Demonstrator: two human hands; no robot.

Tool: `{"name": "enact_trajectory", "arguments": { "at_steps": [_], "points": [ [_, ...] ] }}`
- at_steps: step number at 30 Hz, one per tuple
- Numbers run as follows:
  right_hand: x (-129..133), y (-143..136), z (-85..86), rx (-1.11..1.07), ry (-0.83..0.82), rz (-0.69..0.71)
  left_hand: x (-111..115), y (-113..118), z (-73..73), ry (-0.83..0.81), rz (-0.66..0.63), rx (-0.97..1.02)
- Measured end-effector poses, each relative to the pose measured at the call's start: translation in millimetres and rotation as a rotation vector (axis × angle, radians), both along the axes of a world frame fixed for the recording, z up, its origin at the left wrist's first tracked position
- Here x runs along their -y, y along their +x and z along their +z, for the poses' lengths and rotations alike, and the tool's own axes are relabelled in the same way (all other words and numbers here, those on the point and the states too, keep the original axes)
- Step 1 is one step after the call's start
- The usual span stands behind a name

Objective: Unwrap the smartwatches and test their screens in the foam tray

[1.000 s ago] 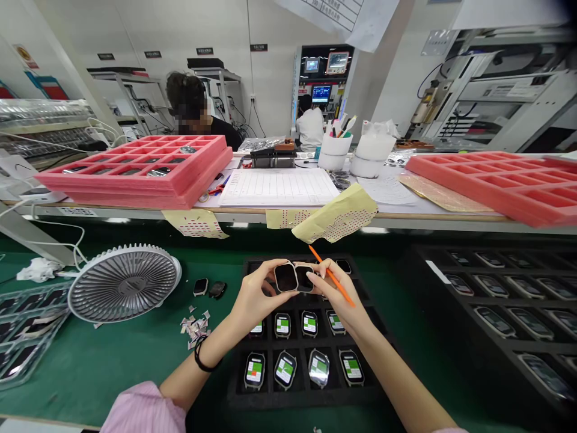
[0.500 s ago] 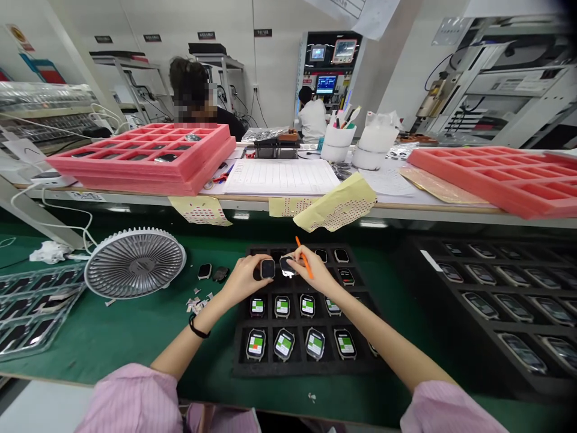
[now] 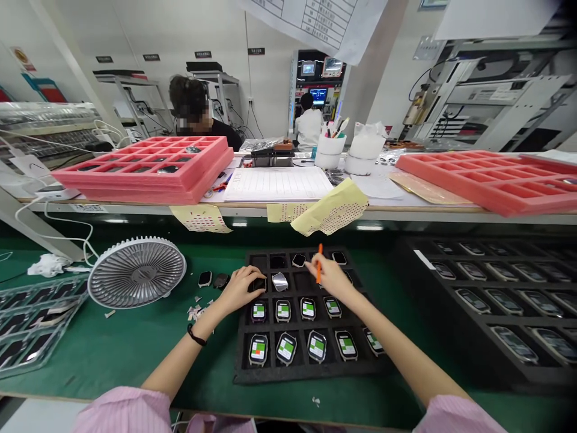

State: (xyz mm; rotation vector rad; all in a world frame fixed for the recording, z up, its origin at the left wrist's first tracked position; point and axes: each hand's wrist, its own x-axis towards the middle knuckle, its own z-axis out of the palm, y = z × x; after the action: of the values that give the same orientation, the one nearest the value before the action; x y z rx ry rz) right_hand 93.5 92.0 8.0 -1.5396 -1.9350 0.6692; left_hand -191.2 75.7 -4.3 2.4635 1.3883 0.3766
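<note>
My left hand [image 3: 241, 288] is closed at the left side of a black foam tray [image 3: 311, 374], its fingers around a dark smartwatch [image 3: 257, 285] low in a second-row compartment. My right hand [image 3: 331, 275] is over the tray's upper right part. A slim orange stick [image 3: 320, 264] is held in its fingers, and a fingertip is near a smartwatch [image 3: 299, 260] in the back row; whether it touches is unclear. Between my hands a smartwatch with a pale, reflecting face [image 3: 280, 281] lies in its compartment. The front two rows hold several watches with lit green-and-white screens [image 3: 308, 308].
A white round fan [image 3: 137, 270] stands left, beside two loose watches [image 3: 205, 278] and paper scraps [image 3: 195, 313]. At right sits another dark tray of watches [image 3: 478, 346]. Pink foam trays [image 3: 139, 189] and a paper form [image 3: 277, 183] lie on the shelf. Two people are beyond.
My left hand has lowered its watch leftward into the tray. My right hand has let go of the pale-faced watch, now in a compartment, and shifted right with the orange stick.
</note>
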Motion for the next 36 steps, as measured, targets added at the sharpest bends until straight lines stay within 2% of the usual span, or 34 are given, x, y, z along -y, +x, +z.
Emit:
{"name": "enact_trajectory", "arguments": {
  "at_steps": [4, 7, 10, 14, 19, 22, 27, 32, 36],
  "points": [
    [0.6, 52.1, -0.1, 0.188, -0.021, -0.24, -5.5, -3.4, 12.3, -0.126, -0.06, -0.062],
    [1.8, 68.1, -10.8, 0.261, -0.069, -0.315, -8.5, -0.4, 17.9, -0.12, -0.05, -0.064],
    [0.1, 71.2, -21.2, 0.266, -0.084, -0.315, -7.7, 17.4, 15.3, -0.019, -0.063, -0.033],
    [-6.7, 79.4, -27.7, 0.187, -0.096, -0.295, -8.3, 47.9, 9.2, 0.074, -0.077, -0.105],
    [-10.6, 93.7, -29.7, 0.032, -0.151, -0.239, -15.4, 87.9, 19.2, 0.14, -0.136, -0.116],
    [-8.8, 95.9, -30.2, -0.034, -0.147, -0.175, -21.0, 121.7, 21.2, 0.132, -0.217, -0.104],
    [-4.7, 97.5, -34.6, -0.146, -0.111, -0.116, -31.0, 167.4, 7.0, 0.089, -0.264, -0.104],
    [-4.8, 100.1, -42.9, -0.307, -0.098, -0.148, -36.1, 187.2, 0.4, 0.031, -0.234, -0.069],
    [-0.9, 103.2, -41.8, -0.496, -0.123, -0.194, -43.7, 186.7, 2.5, -0.055, -0.205, 0.008]
  ]
}}
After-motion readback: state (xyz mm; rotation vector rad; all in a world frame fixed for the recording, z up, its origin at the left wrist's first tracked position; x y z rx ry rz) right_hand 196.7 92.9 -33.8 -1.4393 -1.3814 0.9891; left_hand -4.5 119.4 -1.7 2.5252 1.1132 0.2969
